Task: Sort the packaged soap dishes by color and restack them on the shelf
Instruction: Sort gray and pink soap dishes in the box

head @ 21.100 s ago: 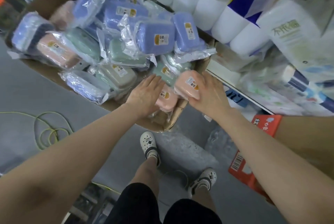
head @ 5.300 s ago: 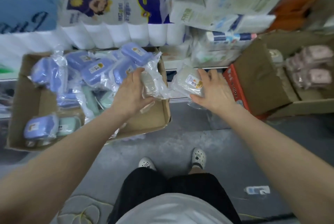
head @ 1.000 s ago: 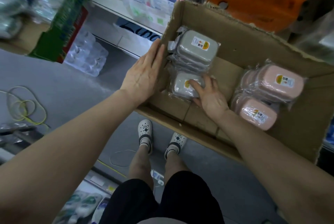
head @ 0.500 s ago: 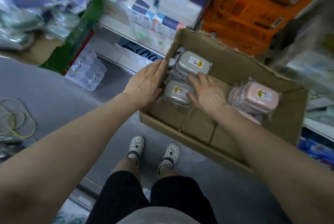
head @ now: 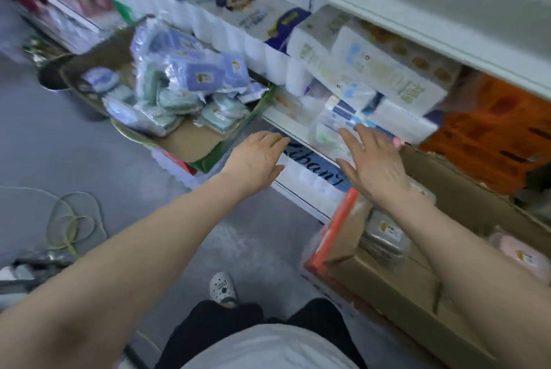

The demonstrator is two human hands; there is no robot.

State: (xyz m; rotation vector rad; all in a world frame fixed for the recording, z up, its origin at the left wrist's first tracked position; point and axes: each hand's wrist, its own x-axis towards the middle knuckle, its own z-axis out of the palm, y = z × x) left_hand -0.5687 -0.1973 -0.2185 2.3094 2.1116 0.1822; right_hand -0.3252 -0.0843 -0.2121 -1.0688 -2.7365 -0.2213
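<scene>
Both hands are open and hold nothing. The left hand (head: 256,160) hangs in the air with its fingers straight and close together, just right of the cardboard box (head: 190,142) that stands at the edge of the shelf (head: 286,124). The right hand (head: 372,163) has its fingers spread; it is further right of this box, in front of the shelf, and the picture does not show if the fingertips touch the blurred white packs (head: 331,130) there. Inside the box lie the packaged soap dishes, the blue ones (head: 205,76) piled at the back and the green ones (head: 179,103) in front of them, all in clear plastic bags. To the right of this box, under the right forearm, a second cardboard box (head: 396,288) holds a stack of grey soap dishes (head: 384,234), and a pink soap dish (head: 524,255) lies at its far right side. A yellow-green cord (head: 71,219) lies coiled on the grey floor, well left of the first box.
</scene>
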